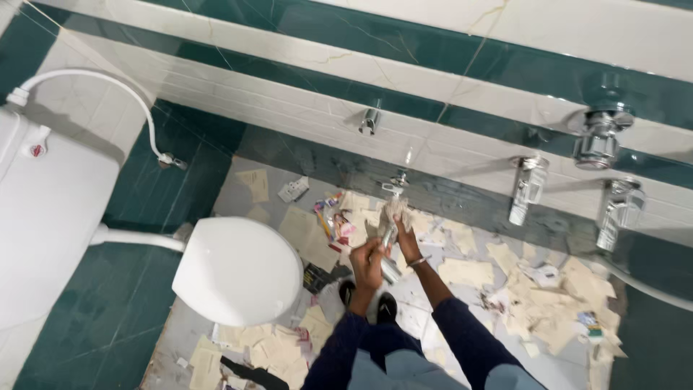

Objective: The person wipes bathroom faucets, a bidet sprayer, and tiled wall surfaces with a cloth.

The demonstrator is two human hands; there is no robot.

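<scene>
Head cam: white toilet (238, 271) at left, paper scraps (281, 354) all over floor. Left hand (367, 263) grip closed round chrome tap body (390, 249) low on wall; right hand (403, 225) presses cloth (393, 211) w/ fingers clamped on it, atop tap. More taps (529, 189) further right.

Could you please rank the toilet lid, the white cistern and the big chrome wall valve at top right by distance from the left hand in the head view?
From the left hand:
1. Toilet lid, just left.
2. Chrome wall valve, upper right.
3. White cistern, far left.
</scene>
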